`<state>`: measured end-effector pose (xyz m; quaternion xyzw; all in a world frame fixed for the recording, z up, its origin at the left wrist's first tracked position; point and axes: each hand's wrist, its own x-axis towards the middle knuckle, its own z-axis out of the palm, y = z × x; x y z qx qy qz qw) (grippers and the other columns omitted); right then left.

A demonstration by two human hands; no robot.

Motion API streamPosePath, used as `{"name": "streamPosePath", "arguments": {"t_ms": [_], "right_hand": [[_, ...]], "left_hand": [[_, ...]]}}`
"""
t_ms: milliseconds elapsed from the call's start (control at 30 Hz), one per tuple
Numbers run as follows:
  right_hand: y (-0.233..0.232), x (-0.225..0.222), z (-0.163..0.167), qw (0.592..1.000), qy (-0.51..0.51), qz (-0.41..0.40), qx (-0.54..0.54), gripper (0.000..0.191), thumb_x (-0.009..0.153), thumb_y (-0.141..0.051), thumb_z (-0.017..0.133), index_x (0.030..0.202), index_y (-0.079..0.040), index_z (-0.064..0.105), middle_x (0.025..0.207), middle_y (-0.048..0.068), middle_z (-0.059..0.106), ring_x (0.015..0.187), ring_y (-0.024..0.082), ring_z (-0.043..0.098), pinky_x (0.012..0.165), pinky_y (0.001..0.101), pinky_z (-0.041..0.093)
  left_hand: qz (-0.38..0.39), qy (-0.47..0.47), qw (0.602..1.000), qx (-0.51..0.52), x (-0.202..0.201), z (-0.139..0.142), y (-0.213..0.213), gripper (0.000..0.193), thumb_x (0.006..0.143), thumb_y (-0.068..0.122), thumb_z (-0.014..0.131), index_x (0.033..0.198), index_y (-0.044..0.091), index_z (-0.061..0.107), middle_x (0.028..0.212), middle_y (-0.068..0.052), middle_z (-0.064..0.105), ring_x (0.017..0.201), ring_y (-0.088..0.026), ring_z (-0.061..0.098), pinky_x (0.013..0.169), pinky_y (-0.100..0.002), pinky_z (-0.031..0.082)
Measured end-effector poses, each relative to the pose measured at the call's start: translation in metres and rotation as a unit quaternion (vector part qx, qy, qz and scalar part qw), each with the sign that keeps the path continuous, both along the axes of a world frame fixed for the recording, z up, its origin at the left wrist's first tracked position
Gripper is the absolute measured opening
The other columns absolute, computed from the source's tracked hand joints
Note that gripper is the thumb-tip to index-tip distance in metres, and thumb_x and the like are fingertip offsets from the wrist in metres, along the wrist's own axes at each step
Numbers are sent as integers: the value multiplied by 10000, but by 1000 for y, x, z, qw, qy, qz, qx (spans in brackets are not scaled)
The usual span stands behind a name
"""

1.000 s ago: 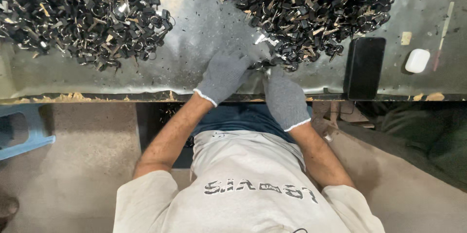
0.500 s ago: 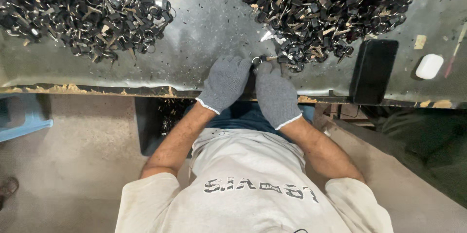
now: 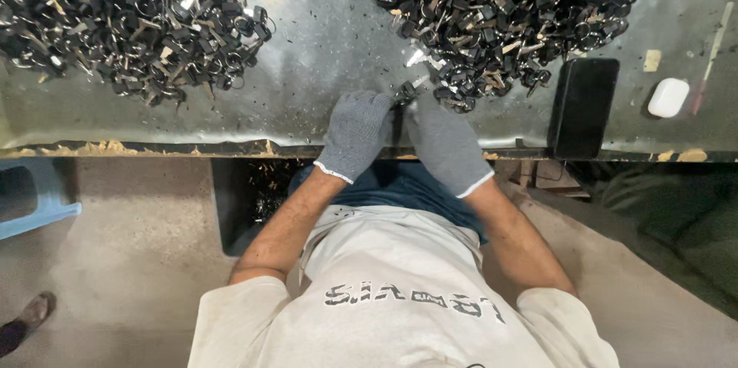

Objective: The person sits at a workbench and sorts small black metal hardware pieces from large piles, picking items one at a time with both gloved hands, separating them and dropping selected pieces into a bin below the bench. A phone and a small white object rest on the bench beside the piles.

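On a scuffed grey metal worktable, both grey-gloved hands, left hand and right hand, pinch one small dark metal part between them, just beside the right-hand heap of black metal parts.

I see a small dark metal part held upright between my gloved hands, near the workbench's front edge, touching both.

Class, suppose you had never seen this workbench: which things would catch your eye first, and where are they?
Two big heaps of small dark metal parts, the left heap and the right heap, fill the table's far side. At the near edge, the left hand and right hand, both grey-gloved, meet over one small part.
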<state>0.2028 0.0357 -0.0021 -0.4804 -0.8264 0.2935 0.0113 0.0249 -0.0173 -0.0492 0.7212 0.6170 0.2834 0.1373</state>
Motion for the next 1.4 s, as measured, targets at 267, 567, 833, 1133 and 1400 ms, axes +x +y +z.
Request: {"name": "streamPosePath", "arguments": {"t_ms": [267, 567, 833, 1133, 1400], "right_hand": [[2, -2, -11, 998, -33, 20, 53, 316, 1008, -228, 608, 1209, 9, 550, 821, 217, 718, 715, 406, 732, 589, 494, 575], [-30, -13, -31, 980, -139, 36, 136, 270, 1029, -186, 572, 1210, 12, 551, 917, 238, 709, 813, 397, 757, 608, 437, 609], [21, 3, -14, 991, 75, 52, -93, 438, 1022, -237, 598, 1248, 123, 494, 932, 298, 700, 779, 449, 718, 689, 528, 561], [-17, 8, -9, 989, -88, 54, 106, 248, 1030, -222, 577, 1141, 0, 576, 992, 252, 695, 736, 380, 729, 572, 458, 588], [-34, -1, -15, 984, -112, 21, 140, 192, 980, -143, 577, 1095, 10, 559, 1053, 277, 711, 593, 348, 719, 473, 441, 570]], "left_hand": [[21, -16, 1000, -2, 3, -3, -1, 433, 868, 81, 682, 1286, -9, 610, 945, -164, 648, 910, -355, 624, 849, -487, 477], [-25, -40, 999, 2, 3, 0, -2, 380, 854, 12, 635, 1234, 27, 650, 970, -157, 651, 958, -362, 622, 893, -487, 468], [18, -68, 997, 12, -1, 21, -1, 486, 864, 66, 657, 1341, -16, 613, 944, -146, 654, 871, -326, 644, 819, -440, 508], [56, 31, 997, 48, 6, 3, -8, 147, 867, 154, 750, 961, 80, 663, 864, -116, 644, 834, -320, 654, 760, -455, 500], [25, 10, 998, 52, 24, -4, -22, 127, 771, 51, 684, 858, 73, 594, 816, -130, 603, 802, -335, 630, 764, -460, 499]]}}
